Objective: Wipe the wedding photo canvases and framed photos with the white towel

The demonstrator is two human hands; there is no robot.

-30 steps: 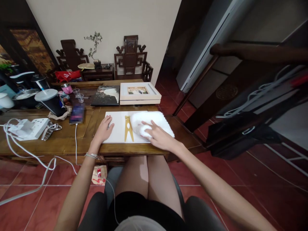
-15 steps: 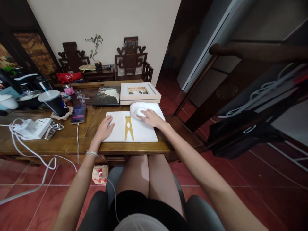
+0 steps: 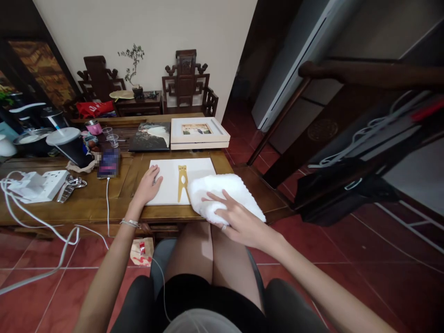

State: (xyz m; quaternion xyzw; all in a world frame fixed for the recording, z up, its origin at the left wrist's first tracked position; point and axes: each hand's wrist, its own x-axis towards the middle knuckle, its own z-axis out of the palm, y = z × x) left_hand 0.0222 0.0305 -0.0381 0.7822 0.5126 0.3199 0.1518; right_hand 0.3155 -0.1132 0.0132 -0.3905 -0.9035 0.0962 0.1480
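A white flat panel (image 3: 169, 178) with a gold clip-shaped stand (image 3: 182, 182) on it lies at the near edge of the wooden table (image 3: 86, 203). My left hand (image 3: 149, 184) rests on the panel's left edge, fingers loosely spread. My right hand (image 3: 236, 219) presses a folded white cloth (image 3: 222, 192) against the panel's near right corner, fingers lying over the cloth and gripping its near edge.
Behind the panel lie a dark photo print (image 3: 151, 136) and a white framed picture (image 3: 197, 132). A phone (image 3: 108, 162) on a cable, a power strip (image 3: 45, 182), scissors (image 3: 71, 187) and cups (image 3: 69, 145) crowd the table's left. A dark wooden rack (image 3: 347, 138) stands right.
My right hand has pulled the white cloth from the panel's far right corner toward me, to its near right corner. The left hand has stayed on the panel's left edge.
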